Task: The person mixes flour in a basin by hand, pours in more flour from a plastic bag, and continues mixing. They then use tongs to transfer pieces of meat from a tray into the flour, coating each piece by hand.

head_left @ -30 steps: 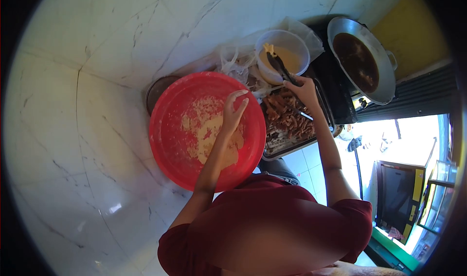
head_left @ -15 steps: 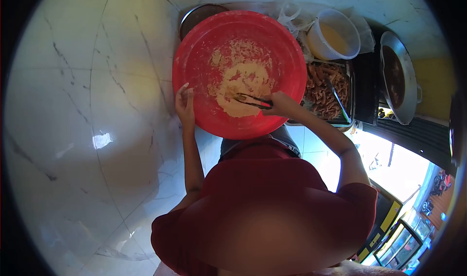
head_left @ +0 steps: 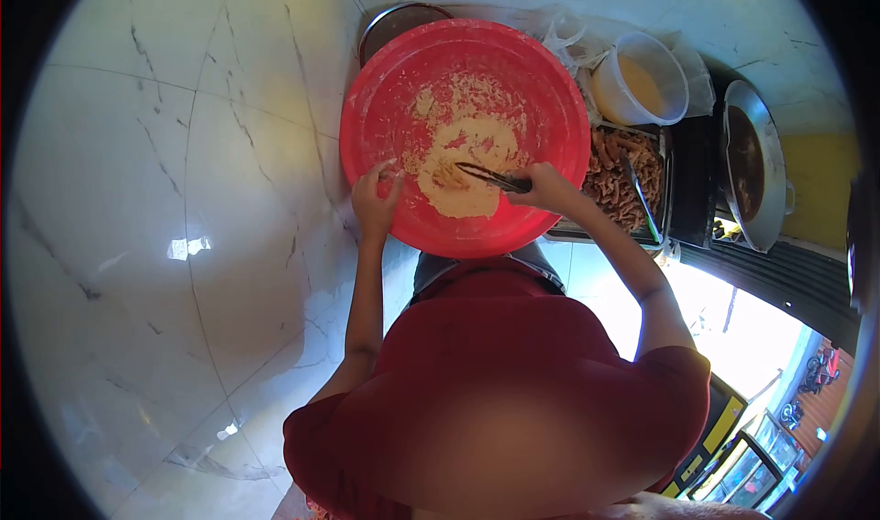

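A wide red basin point(head_left: 365, 121) holds loose pale flour point(head_left: 490, 140), spread over its middle. My right hand point(head_left: 544, 190) grips black tongs point(head_left: 495, 178) from the basin's near right side. The tongs' tips reach into the flour, beside a small flour-coated lump point(head_left: 447, 174). At the left, my left hand point(head_left: 376, 201) is over the basin's rim, thumb and forefinger apart, with nothing visible between them.
Right of the basin stands a tray of brown strips point(head_left: 616, 186), with a utensil lying across it. Behind it are a plastic tub point(head_left: 623, 98) of yellowish liquid and a clear bag point(head_left: 568, 43). Farther right, a large metal pan point(head_left: 765, 204) contains dark liquid. A metal-rimmed round vessel point(head_left: 385, 27) sits behind the basin.
My left hand has moved right and inward over the basin's rim. The tongs' two arms look closer together, and the view has shifted slightly.
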Available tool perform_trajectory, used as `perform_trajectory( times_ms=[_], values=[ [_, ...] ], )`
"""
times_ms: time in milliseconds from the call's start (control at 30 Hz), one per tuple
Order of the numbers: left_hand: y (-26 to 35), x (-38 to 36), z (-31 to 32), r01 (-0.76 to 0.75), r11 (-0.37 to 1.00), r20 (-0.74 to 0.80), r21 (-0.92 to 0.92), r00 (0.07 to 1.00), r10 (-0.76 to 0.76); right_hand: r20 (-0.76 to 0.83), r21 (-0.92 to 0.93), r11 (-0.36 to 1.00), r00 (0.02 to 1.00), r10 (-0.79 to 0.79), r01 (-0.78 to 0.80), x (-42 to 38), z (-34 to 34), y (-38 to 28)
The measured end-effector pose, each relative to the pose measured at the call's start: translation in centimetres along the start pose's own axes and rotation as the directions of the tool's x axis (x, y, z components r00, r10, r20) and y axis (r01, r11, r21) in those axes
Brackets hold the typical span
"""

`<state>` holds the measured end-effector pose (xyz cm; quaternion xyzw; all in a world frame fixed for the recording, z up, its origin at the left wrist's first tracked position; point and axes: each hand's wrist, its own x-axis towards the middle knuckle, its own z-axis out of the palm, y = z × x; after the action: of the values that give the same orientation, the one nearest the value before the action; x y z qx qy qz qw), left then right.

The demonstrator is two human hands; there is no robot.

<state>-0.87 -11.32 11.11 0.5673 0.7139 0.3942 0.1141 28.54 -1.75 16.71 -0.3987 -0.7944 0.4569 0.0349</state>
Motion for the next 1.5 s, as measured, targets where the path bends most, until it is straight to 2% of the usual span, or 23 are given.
perform_trajectory(
  times_ms=[133, 233, 333, 433, 467, 500, 567, 667, 767, 833, 867, 967, 1033, 1067, 1167, 1267, 1367, 1467, 1500],
  values=[
    [-0.3, -0.3, 0.1, 0.025, 1.000, -0.013, -0.016, 1.000, -0.025, -0.035, 0.130, 0.989, 0.996, 0.079, -0.074, 0.3, -1.3, 0.1],
    [-0.7, -0.1, 0.4, 0.015, 1.000, -0.031, -0.026, 0.999, -0.016, -0.105, 0.113, 0.993, 0.994, 0.044, -0.032, 0.9, -1.4, 0.7],
    [-0.5, -0.3, 0.3, 0.010, 1.000, -0.037, -0.004, 0.999, -0.010, -0.079, 0.091, 0.995, 0.996, 0.044, -0.036, 1.0, -1.6, 0.4],
    [0.0, -0.2, 0.2, 0.010, 1.000, -0.038, -0.001, 0.999, -0.010, -0.147, 0.187, 0.981, 0.985, 0.089, -0.061, 1.3, -3.3, 1.3],
    [0.2, -0.2, 0.2, 0.010, 1.000, -0.034, -0.005, 0.999, -0.010, -0.351, 0.152, 0.986, 0.936, -0.010, 0.068, 1.4, -4.2, 1.6],
    [0.2, -0.3, 0.2, 0.015, 1.000, -0.039, -0.005, 0.999, -0.016, -0.536, 0.091, 0.979, 0.837, -0.108, 0.185, 1.3, -5.3, 1.6],
    [0.2, -0.3, 0.2, 0.023, 1.000, -0.049, -0.006, 0.999, -0.023, -0.590, 0.274, 0.953, 0.805, 0.063, 0.126, -0.3, -9.2, -0.7],
    [0.5, -0.4, 0.2, 0.046, 0.999, -0.022, -0.022, 0.999, -0.046, -0.747, 0.068, 0.990, 0.651, 0.133, -0.125, -2.9, -14.0, -1.4],
    [1.0, -0.5, 0.2, 0.074, 0.997, -0.018, -0.034, 0.997, -0.074, -0.771, 0.001, 0.951, 0.606, 0.198, -0.310, -4.2, -17.0, 4.3],
    [0.7, -0.5, 0.4, 0.049, 0.999, -0.010, -0.012, 0.999, -0.049, -0.798, -0.127, 0.939, 0.595, 0.094, -0.320, -4.3, -17.6, 5.9],
    [0.7, -0.6, 0.5, 0.041, 0.999, -0.006, 0.001, 0.999, -0.041, -0.803, -0.191, 0.927, 0.594, 0.042, -0.323, -4.2, -17.8, 6.6],
    [1.7, -0.6, 0.4, 0.095, 0.995, 0.014, -0.007, 0.995, -0.094, -0.641, -0.395, 0.751, 0.744, 0.188, -0.530, -2.9, -18.4, 9.5],
    [1.9, -0.6, 0.5, 0.098, 0.995, 0.015, 0.019, 0.995, -0.098, -0.598, -0.433, 0.720, 0.771, 0.220, -0.542, -1.7, -18.3, 10.2],
    [2.0, -0.7, 0.5, 0.102, 0.994, 0.014, 0.032, 0.995, -0.103, -0.574, -0.455, 0.705, 0.785, 0.235, -0.544, -1.2, -18.1, 10.4],
    [2.0, -1.0, 1.0, 0.131, 0.991, 0.000, 0.009, 0.991, -0.131, -0.537, -0.497, 0.738, 0.830, 0.152, -0.457, -0.1, -18.3, 11.5],
    [2.7, -1.3, 1.1, 0.164, 0.986, -0.011, 0.039, 0.986, -0.164, -0.568, -0.485, 0.712, 0.802, 0.184, -0.507, -0.9, -20.0, 8.4],
    [2.9, -1.7, 1.4, 0.180, 0.983, -0.066, 0.032, 0.982, -0.178, -0.711, -0.431, 0.799, 0.703, -0.015, -0.420, -2.4, -20.7, 7.2],
    [2.2, -2.1, 2.0, 0.187, 0.982, -0.086, 0.019, 0.979, -0.185, -0.768, -0.232, 0.943, 0.640, -0.028, -0.237, -3.4, -17.5, 0.3],
    [2.1, -2.2, 2.1, 0.179, 0.984, -0.092, 0.010, 0.980, -0.178, -0.691, -0.127, 0.980, 0.722, 0.022, -0.151, -2.5, -15.9, -0.8]
  ],
)
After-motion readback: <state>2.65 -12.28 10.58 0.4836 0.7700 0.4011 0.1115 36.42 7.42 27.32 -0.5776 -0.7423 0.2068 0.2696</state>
